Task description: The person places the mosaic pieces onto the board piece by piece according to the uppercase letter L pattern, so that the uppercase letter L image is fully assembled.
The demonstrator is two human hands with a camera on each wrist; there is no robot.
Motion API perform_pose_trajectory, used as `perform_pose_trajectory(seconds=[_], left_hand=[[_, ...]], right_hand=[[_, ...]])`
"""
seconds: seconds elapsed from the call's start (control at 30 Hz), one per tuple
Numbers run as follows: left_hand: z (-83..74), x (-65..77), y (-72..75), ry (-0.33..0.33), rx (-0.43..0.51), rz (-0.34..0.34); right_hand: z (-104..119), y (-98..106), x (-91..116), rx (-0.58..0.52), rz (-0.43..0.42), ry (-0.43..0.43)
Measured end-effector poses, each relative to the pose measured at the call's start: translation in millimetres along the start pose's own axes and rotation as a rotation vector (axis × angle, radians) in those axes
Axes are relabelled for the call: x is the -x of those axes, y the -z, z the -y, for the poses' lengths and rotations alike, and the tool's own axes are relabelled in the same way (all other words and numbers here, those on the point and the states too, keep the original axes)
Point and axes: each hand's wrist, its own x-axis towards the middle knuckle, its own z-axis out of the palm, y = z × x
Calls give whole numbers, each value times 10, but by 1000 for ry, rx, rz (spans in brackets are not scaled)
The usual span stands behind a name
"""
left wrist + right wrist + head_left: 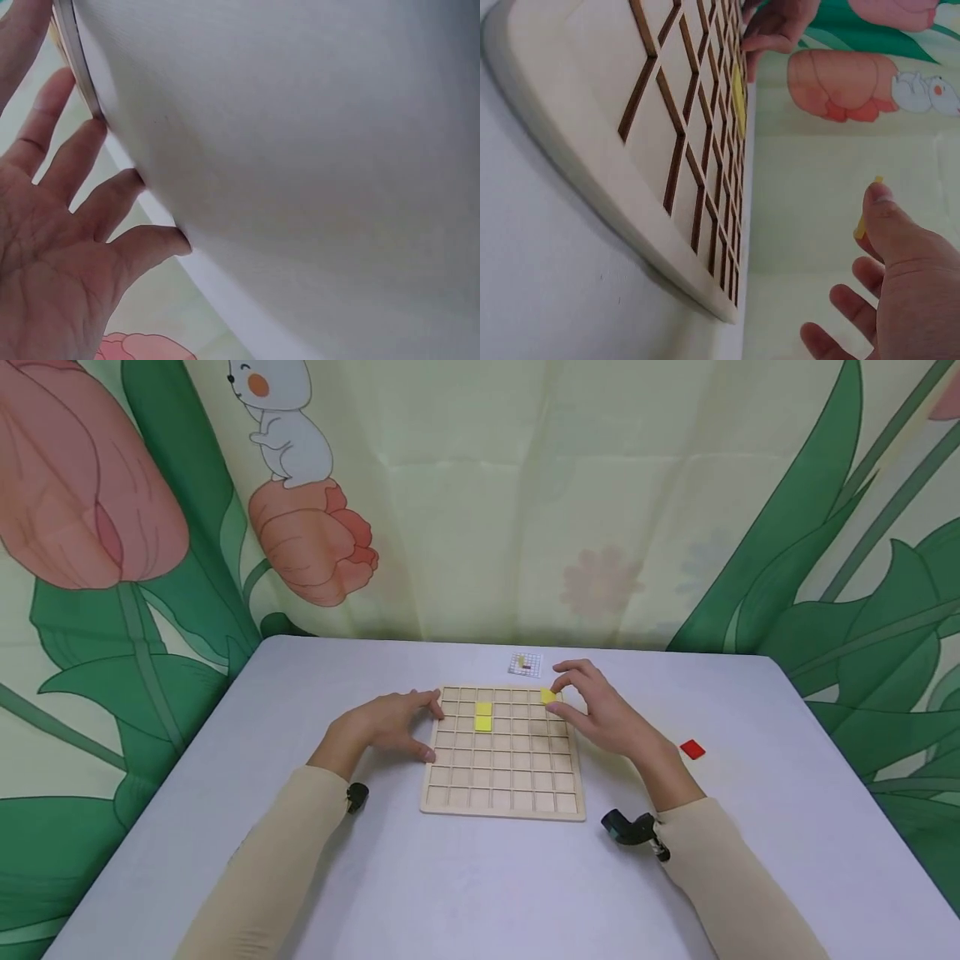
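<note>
A wooden grid board lies flat on the white table. Two yellow square tiles sit one above the other in its upper left part. My left hand rests at the board's left edge, fingers and thumb spread; in the left wrist view, the fingertips of this hand meet the rim and tabletop. Between thumb and index finger my right hand pinches another yellow tile, held over the board's upper right corner. The right wrist view shows this tile edge-on, raised off the board.
A small printed grid card lies behind the board near the table's back edge. Off to the right rests a red tile on the table. A patterned curtain hangs right behind the table.
</note>
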Motion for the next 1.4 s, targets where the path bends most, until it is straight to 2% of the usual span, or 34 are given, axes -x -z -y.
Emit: perform_pose_trajectory(seconds=[0.2,0.33,0.5,0.83,1.2,1.4], left_hand=[[56,66,7,11,-9,12],[79,79,7,10,-12,-7],[49,34,5,-21,-4,-21],[16,10,1,-16,-5,-13],[7,-14,14,-23,4,12],[0,-23,12,-22,10,12]], right_hand=[[64,-181,-143,-59,27,7],[129,-254,-225,-85,48,26],[168,-317,-247,-93,68,42],[259,-480,-261,-132,125,38],[304,-683,-323,-46,207,-11],[334,-714,-320,31,212,13]])
